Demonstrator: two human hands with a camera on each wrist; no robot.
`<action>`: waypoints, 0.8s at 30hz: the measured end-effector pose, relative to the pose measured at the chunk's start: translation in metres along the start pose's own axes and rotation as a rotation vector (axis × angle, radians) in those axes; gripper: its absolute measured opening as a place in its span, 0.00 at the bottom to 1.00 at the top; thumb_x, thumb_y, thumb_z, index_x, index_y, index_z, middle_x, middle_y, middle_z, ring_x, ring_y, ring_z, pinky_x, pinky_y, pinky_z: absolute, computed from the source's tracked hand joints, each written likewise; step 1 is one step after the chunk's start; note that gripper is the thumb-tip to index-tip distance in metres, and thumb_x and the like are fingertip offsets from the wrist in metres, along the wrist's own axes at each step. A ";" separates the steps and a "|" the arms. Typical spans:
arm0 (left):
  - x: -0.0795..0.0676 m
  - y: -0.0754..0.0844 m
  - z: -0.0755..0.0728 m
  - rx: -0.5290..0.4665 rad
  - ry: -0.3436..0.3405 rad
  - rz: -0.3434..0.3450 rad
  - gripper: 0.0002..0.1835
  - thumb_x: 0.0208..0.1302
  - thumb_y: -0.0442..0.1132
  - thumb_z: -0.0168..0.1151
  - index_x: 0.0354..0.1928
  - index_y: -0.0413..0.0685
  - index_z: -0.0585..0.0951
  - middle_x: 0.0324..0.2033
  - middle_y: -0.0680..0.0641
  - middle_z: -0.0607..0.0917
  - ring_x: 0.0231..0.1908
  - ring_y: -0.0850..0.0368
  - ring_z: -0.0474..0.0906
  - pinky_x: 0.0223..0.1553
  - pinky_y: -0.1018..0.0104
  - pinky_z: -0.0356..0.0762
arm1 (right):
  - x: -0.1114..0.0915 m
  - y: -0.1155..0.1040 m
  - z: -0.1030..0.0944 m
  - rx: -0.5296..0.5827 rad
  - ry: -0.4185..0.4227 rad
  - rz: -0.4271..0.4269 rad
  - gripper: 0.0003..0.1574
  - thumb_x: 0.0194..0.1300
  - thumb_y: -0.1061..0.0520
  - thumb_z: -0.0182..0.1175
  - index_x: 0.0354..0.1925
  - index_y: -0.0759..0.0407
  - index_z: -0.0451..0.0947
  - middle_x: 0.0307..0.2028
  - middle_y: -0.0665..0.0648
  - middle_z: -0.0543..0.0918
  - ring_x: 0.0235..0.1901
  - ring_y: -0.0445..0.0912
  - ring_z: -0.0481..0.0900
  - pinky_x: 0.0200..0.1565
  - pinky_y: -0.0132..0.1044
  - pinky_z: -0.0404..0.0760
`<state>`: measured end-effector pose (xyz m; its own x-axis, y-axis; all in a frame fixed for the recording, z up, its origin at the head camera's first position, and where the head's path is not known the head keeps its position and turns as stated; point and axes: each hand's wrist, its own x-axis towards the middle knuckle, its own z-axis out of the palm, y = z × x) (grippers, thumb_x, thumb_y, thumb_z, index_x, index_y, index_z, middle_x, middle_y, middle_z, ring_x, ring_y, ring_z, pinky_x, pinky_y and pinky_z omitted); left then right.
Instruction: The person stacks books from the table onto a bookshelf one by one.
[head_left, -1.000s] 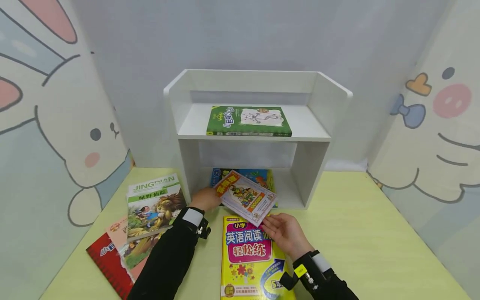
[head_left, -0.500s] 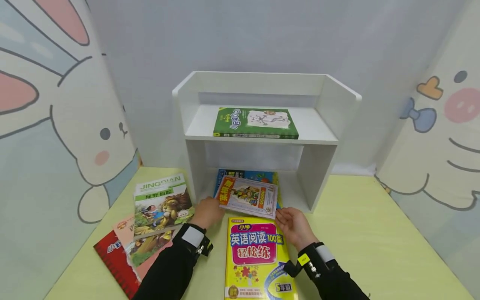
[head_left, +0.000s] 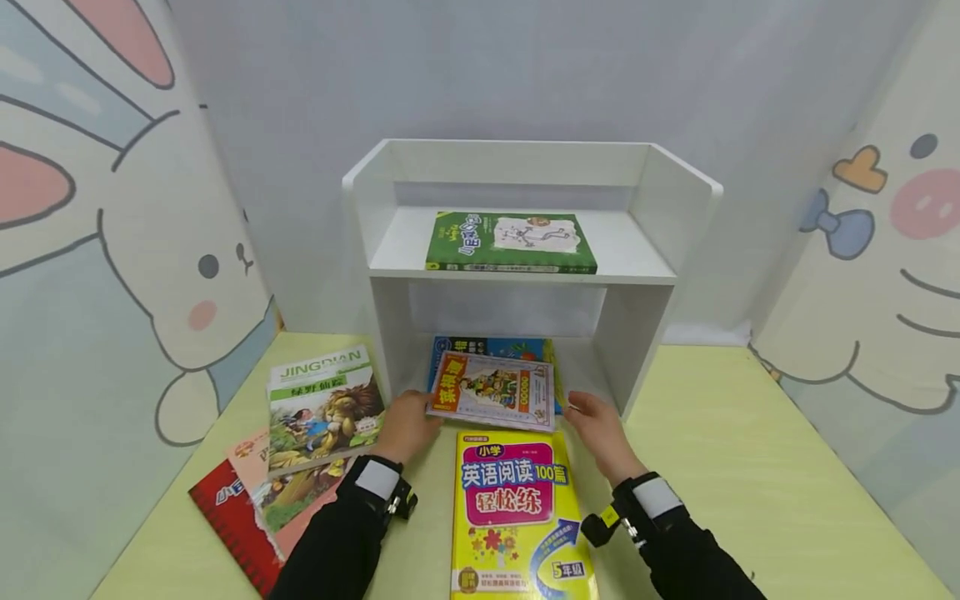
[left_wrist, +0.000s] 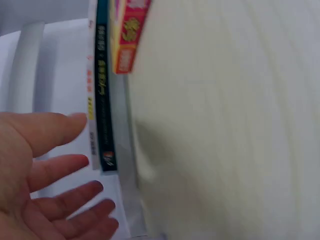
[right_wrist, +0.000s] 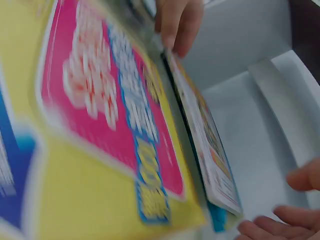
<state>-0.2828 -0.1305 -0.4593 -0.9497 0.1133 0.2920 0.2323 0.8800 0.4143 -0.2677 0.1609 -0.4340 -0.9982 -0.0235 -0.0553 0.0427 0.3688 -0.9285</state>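
A small book with a red-and-orange title band lies flat on a blue book in the lower compartment of the white shelf, its front edge at the shelf front. My left hand is at its left end; in the left wrist view that hand has loosely extended fingers, with the thumb tip right at the book's edge. My right hand is off the book's right end, holding nothing. In the right wrist view its relaxed fingers are apart from the stacked books.
A yellow-and-pink workbook lies on the table just before the shelf. A green book lies on the upper shelf. To the left, several books overlap, with a lion-cover book on top and a red notebook lowest.
The small book, tilted and held between both hands earlier, has been straightened and laid down on the blue book. My right hand has let go and moved right, off its end.
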 end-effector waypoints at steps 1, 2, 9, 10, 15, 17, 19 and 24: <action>0.001 -0.001 0.001 -0.009 0.006 0.005 0.22 0.49 0.39 0.70 0.46 0.34 0.81 0.41 0.37 0.82 0.42 0.42 0.78 0.44 0.52 0.74 | 0.003 -0.001 -0.003 -0.118 -0.002 -0.033 0.29 0.67 0.57 0.50 0.61 0.71 0.62 0.59 0.70 0.66 0.58 0.62 0.65 0.55 0.54 0.67; 0.001 -0.002 0.001 -0.011 0.008 0.013 0.22 0.49 0.40 0.70 0.45 0.35 0.81 0.40 0.37 0.82 0.41 0.43 0.78 0.43 0.52 0.75 | 0.006 -0.002 -0.005 -0.225 -0.012 -0.066 0.28 0.66 0.56 0.52 0.60 0.71 0.65 0.58 0.70 0.69 0.57 0.62 0.67 0.53 0.54 0.69; 0.003 0.000 0.003 0.006 0.030 0.053 0.19 0.46 0.43 0.72 0.39 0.39 0.84 0.32 0.43 0.85 0.33 0.48 0.80 0.36 0.56 0.76 | 0.021 -0.001 -0.002 -0.736 -0.122 -0.187 0.36 0.52 0.47 0.68 0.55 0.64 0.75 0.47 0.62 0.80 0.40 0.53 0.76 0.43 0.46 0.77; 0.003 0.001 0.004 0.004 0.031 0.050 0.18 0.46 0.43 0.72 0.38 0.39 0.85 0.31 0.43 0.85 0.33 0.48 0.80 0.36 0.56 0.76 | 0.021 -0.001 0.000 -0.770 -0.129 -0.192 0.36 0.50 0.46 0.69 0.54 0.63 0.76 0.46 0.61 0.81 0.37 0.51 0.76 0.42 0.44 0.78; 0.005 0.004 0.006 0.009 0.045 0.039 0.10 0.46 0.40 0.72 0.28 0.41 0.85 0.26 0.45 0.84 0.27 0.51 0.79 0.29 0.59 0.75 | 0.021 0.001 0.010 -0.870 -0.118 -0.194 0.34 0.47 0.47 0.71 0.50 0.64 0.78 0.41 0.60 0.82 0.31 0.47 0.74 0.38 0.41 0.78; 0.005 0.004 0.006 0.016 0.082 0.055 0.08 0.43 0.39 0.73 0.19 0.44 0.82 0.20 0.48 0.82 0.21 0.54 0.75 0.23 0.63 0.72 | 0.021 0.001 0.012 -0.883 -0.110 -0.212 0.33 0.48 0.48 0.71 0.50 0.64 0.78 0.41 0.60 0.82 0.31 0.47 0.75 0.39 0.41 0.78; 0.006 0.004 0.006 0.004 0.093 0.050 0.14 0.42 0.38 0.73 0.12 0.45 0.76 0.14 0.50 0.77 0.16 0.58 0.69 0.18 0.66 0.65 | 0.023 0.001 0.013 -0.892 -0.098 -0.233 0.32 0.48 0.49 0.71 0.50 0.64 0.78 0.41 0.60 0.82 0.31 0.48 0.76 0.39 0.42 0.78; 0.010 0.004 0.004 -0.011 0.072 0.006 0.21 0.44 0.40 0.73 0.09 0.47 0.69 0.11 0.52 0.70 0.14 0.59 0.62 0.18 0.68 0.56 | 0.030 0.003 0.015 -0.894 -0.071 -0.272 0.30 0.50 0.49 0.69 0.49 0.63 0.78 0.41 0.61 0.82 0.32 0.49 0.76 0.40 0.43 0.79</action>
<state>-0.2923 -0.1240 -0.4586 -0.9308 0.0852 0.3555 0.2411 0.8741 0.4218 -0.2971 0.1475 -0.4436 -0.9629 -0.2598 0.0729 -0.2697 0.9192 -0.2871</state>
